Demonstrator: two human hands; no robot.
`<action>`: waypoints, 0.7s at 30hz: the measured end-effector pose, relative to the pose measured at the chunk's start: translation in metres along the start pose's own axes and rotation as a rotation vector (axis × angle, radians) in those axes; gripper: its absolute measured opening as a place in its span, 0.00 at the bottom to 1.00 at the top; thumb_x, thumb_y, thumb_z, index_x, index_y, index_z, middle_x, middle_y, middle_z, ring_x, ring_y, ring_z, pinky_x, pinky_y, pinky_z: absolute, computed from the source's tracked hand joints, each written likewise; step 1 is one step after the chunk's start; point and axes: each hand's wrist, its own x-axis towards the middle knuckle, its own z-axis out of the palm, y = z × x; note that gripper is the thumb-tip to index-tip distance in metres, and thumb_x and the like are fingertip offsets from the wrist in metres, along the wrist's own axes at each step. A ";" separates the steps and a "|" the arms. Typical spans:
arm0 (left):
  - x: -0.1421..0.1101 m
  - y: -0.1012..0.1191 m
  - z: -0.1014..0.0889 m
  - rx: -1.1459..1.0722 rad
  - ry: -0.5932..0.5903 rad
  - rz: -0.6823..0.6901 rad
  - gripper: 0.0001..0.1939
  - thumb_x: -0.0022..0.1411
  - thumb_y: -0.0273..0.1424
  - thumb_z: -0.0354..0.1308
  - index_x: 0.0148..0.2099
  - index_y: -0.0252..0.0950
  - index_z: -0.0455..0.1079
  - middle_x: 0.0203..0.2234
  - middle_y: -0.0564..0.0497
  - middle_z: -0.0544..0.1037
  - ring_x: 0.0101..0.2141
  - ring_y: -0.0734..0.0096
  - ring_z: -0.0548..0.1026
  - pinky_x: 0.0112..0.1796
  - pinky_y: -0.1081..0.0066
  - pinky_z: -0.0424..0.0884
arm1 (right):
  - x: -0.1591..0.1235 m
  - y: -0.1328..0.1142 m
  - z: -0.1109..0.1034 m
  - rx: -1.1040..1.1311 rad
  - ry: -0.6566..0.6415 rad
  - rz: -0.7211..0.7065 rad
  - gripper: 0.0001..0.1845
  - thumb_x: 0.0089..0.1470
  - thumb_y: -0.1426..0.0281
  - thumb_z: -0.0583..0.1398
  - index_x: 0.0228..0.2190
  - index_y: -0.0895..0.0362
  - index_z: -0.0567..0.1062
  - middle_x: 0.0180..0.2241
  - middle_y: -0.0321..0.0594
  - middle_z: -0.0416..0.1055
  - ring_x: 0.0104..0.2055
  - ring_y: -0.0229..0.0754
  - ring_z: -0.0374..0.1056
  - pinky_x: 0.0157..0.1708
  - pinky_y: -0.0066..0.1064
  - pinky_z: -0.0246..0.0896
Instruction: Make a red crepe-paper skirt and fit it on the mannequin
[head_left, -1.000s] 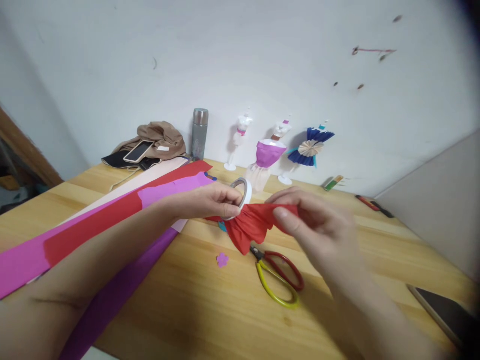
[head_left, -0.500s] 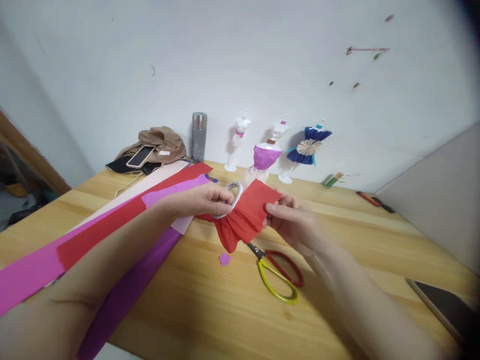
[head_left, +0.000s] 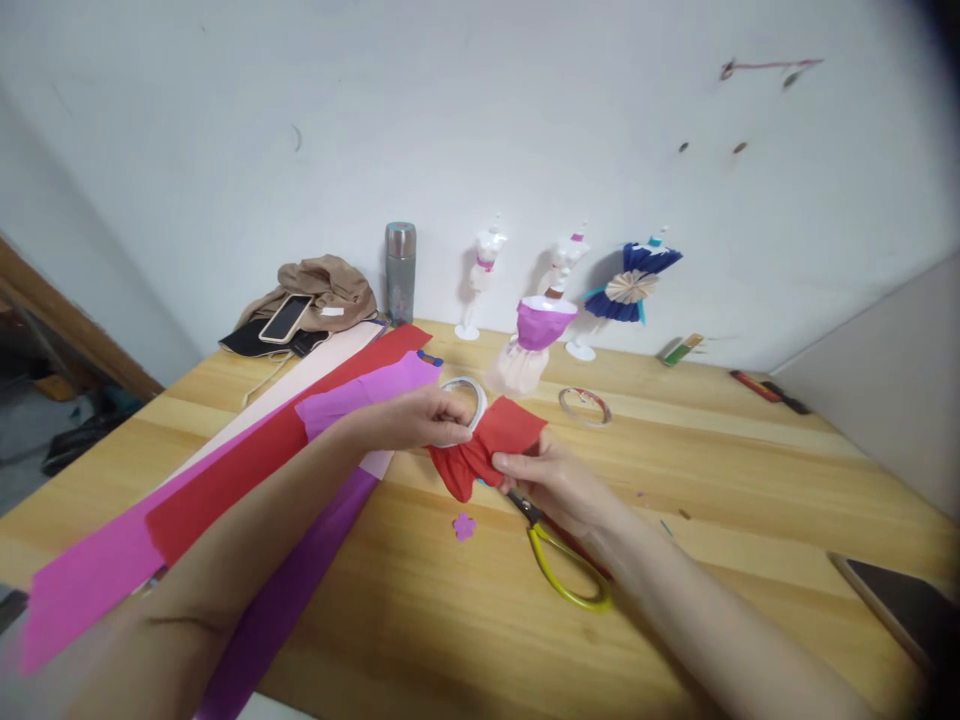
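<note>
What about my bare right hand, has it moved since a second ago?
Yes: judged against the small purple flower-shaped cutout, your right hand has shifted left, closer to it.

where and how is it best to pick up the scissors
Probably by the yellow handle loop, coming from the near side: the scissors lie flat, handles toward the wearer and blades pointing away toward the held red crepe paper, while the right forearm partly covers the red handle loop.

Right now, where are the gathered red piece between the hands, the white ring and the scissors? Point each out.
Red piece (head_left: 511, 426): head view, on its flat upper part.
White ring (head_left: 481, 402): head view, on its right rim.
Scissors (head_left: 530, 512): head view, on the dark metal near the pivot.
</note>
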 end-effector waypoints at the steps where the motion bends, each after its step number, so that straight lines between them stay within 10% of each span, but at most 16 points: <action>1: 0.001 -0.001 0.000 -0.004 -0.020 0.000 0.13 0.60 0.36 0.51 0.26 0.35 0.57 0.21 0.58 0.55 0.24 0.78 0.56 0.26 0.75 0.54 | 0.001 0.001 0.001 -0.007 0.001 -0.010 0.15 0.38 0.65 0.73 0.25 0.57 0.75 0.21 0.32 0.69 0.21 0.32 0.59 0.23 0.26 0.56; 13: 0.003 -0.007 0.000 -0.116 -0.041 -0.097 0.16 0.62 0.39 0.54 0.27 0.34 0.61 0.21 0.58 0.57 0.24 0.78 0.55 0.25 0.75 0.52 | -0.002 -0.003 0.000 -0.178 -0.002 0.108 0.20 0.44 0.54 0.68 0.22 0.59 0.75 0.17 0.37 0.72 0.19 0.36 0.67 0.21 0.27 0.61; 18: 0.005 0.007 -0.005 -0.111 -0.074 -0.052 0.16 0.63 0.39 0.55 0.28 0.32 0.66 0.20 0.57 0.61 0.24 0.78 0.57 0.25 0.76 0.54 | -0.008 -0.026 -0.010 -0.384 -0.238 0.103 0.08 0.41 0.67 0.70 0.25 0.58 0.78 0.24 0.36 0.76 0.27 0.36 0.71 0.30 0.27 0.67; 21: 0.006 0.024 -0.011 -0.026 -0.107 0.008 0.14 0.64 0.36 0.54 0.32 0.31 0.70 0.23 0.55 0.67 0.26 0.77 0.63 0.28 0.76 0.60 | -0.012 -0.049 -0.034 -0.441 -0.471 0.076 0.19 0.35 0.66 0.72 0.33 0.59 0.80 0.31 0.39 0.79 0.34 0.40 0.74 0.36 0.31 0.68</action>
